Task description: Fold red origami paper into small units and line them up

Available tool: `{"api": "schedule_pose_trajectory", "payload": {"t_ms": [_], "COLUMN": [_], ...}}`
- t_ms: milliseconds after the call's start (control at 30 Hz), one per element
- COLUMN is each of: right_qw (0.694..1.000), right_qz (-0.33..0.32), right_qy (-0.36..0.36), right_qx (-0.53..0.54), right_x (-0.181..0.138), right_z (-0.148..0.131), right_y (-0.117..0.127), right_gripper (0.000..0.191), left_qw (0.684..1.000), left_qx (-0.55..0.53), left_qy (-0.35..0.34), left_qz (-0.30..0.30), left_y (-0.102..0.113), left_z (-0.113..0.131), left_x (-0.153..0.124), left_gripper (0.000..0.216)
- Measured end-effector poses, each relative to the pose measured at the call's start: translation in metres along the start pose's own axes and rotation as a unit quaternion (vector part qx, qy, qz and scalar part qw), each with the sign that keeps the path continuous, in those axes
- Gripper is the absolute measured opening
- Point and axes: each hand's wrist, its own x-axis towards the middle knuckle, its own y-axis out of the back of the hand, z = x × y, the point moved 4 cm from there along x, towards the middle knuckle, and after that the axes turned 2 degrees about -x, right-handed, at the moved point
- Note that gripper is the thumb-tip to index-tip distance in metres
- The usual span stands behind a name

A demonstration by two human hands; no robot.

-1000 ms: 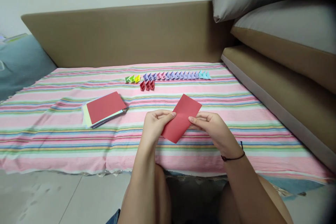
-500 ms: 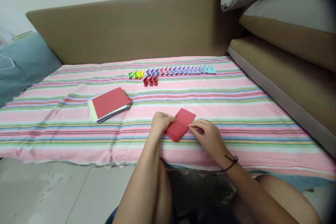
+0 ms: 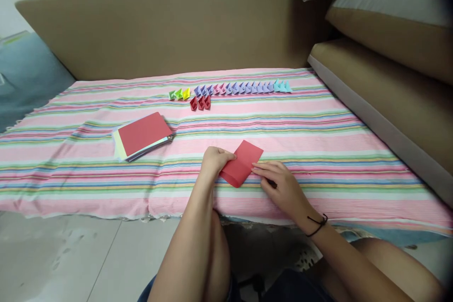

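A sheet of red paper (image 3: 244, 160), folded over with a curved lower edge, lies slanted near the front of the striped cloth. My left hand (image 3: 215, 160) grips its left side, the thumb pressed on top and the other fingers mostly hidden. At the paper's right edge is my right hand (image 3: 278, 180). Its fingertips touch that edge, while the thumb sits lower and apart from the fingers. A black cord bracelet (image 3: 318, 224) circles the right wrist.
The striped cloth (image 3: 88, 170) covers the seat. A stack of coloured paper with a red sheet (image 3: 145, 133) on top lies left. Behind stand small folded red paper pieces (image 3: 201, 103) and a row of purple ones (image 3: 247, 88). Cushions (image 3: 389, 85) rise at right.
My right thumb has moved down and away from the fingertips, which were pinched together at the paper's edge. My left hand keeps its grip. The view has tilted slightly downward.
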Motion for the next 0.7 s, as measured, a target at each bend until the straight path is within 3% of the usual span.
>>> {"api": "schedule_pose_trajectory", "payload": {"t_ms": [400, 700], "right_qw": [0.996, 0.994], "right_qz": [0.044, 0.022], "right_qy": [-0.052, -0.064], "right_qx": [-0.059, -0.086], "right_x": [0.002, 0.008], "right_z": [0.010, 0.020], "right_y": [0.002, 0.005], "right_gripper": [0.034, 0.033], "left_qw": [1.000, 1.000], "left_qx": [-0.015, -0.021], "left_qy": [-0.008, 0.001], "left_qz": [-0.005, -0.007], "left_y": [0.001, 0.000], "left_z": [0.002, 0.002], "left_x": [-0.002, -0.002], "left_gripper": [0.019, 0.020]}}
